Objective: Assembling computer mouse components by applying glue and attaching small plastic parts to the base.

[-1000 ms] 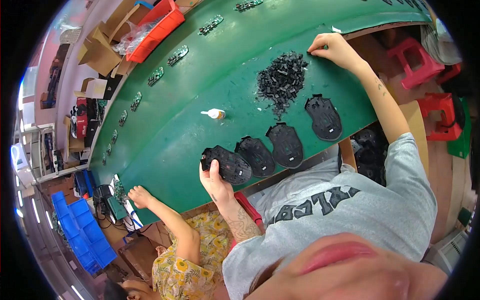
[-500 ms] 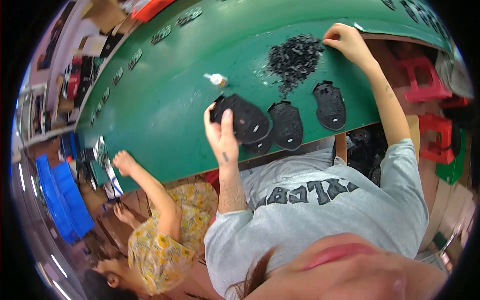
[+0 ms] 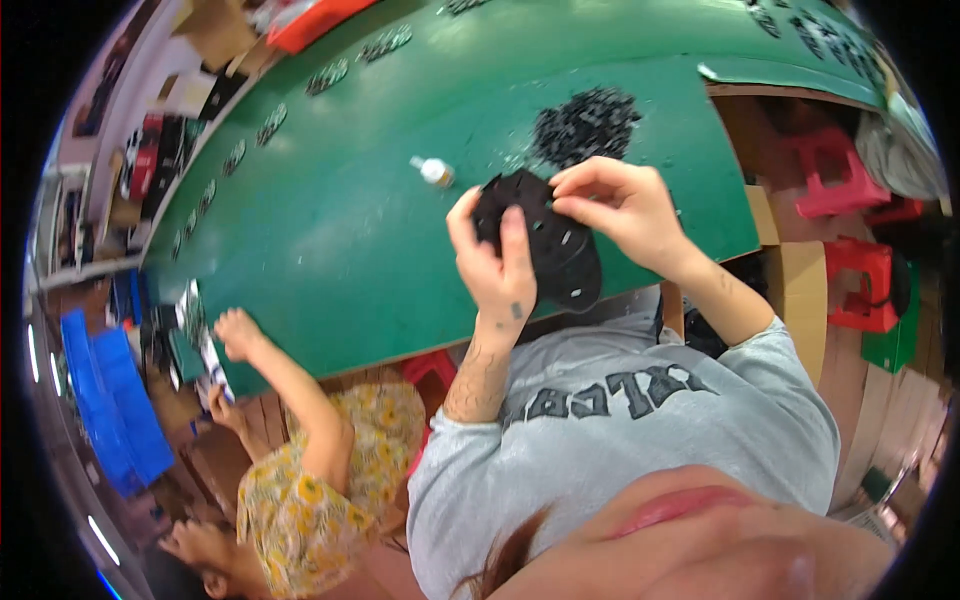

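A black, rounded plastic shell [image 3: 548, 238] with a toothed top edge is held up over the table's near edge in my left hand [image 3: 492, 265], thumb across its face. At the shell's upper right edge, my right hand [image 3: 630, 212] is closed in a pinch. Whatever sits between those fingertips is too small to make out. Beneath the held shell, part of another black shell [image 3: 577, 287] shows at the table edge. Beyond my hands lies a heap of small black pieces [image 3: 586, 125]. To its left is a small white bottle [image 3: 436, 172].
The green table [image 3: 330, 230] carries a row of dark, patterned pieces [image 3: 328, 76] along its far side. On my left, another person's hand [image 3: 238, 333] rests near the table's edge. Blue bins [image 3: 115, 400] stand at far left. Red stools [image 3: 858, 285] and cardboard [image 3: 800, 295] are at right.
My right hand has come from beside the heap to the held shell's edge. My left hand has moved right with the shell, which now covers some of the shells on the table.
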